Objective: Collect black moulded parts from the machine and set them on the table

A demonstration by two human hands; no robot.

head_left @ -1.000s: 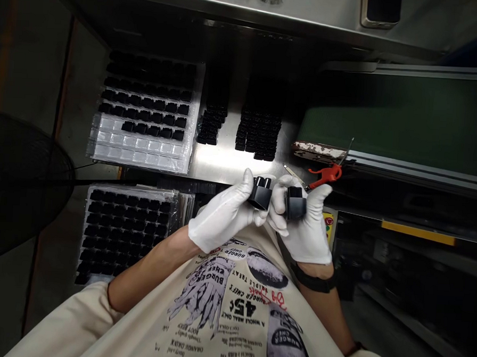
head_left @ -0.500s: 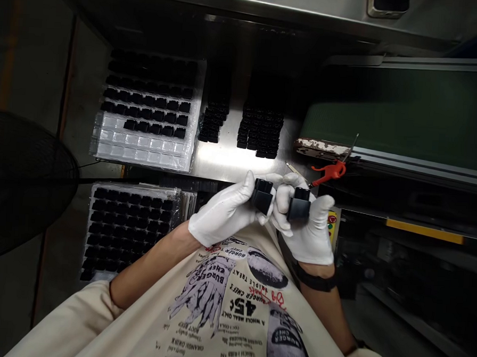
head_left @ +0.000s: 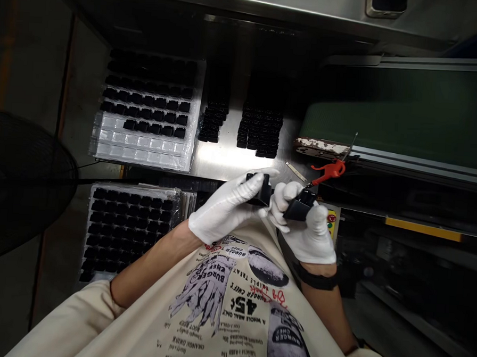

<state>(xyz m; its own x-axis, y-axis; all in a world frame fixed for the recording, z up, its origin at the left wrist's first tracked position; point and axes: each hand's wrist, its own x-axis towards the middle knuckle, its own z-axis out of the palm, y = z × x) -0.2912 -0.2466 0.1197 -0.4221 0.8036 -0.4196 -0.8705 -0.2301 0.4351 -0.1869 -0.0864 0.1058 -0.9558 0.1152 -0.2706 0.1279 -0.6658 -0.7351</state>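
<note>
My left hand point(head_left: 224, 210), in a white glove, is closed around a small black plastic part point(head_left: 262, 191) held in front of my chest. My right hand point(head_left: 308, 227), also gloved, grips a second black plastic part point(head_left: 296, 209) beside it, tilted to one side. The two hands nearly touch at the fingers, just below the near edge of the steel worktable point(head_left: 227, 159).
A clear tray point(head_left: 146, 112) partly filled with black parts lies at the left of the table. Two blocks of stacked black parts point(head_left: 261, 129) stand mid-table. A full tray point(head_left: 127, 228) sits lower left. A red-handled tool point(head_left: 329, 170) rests by the green conveyor belt point(head_left: 405, 118). A black fan point(head_left: 18, 183) is at far left.
Both hands have turned their parts: the left part rolled under the thumb, and the right part tipped onto a slant. The hands stayed in the same spot.
</note>
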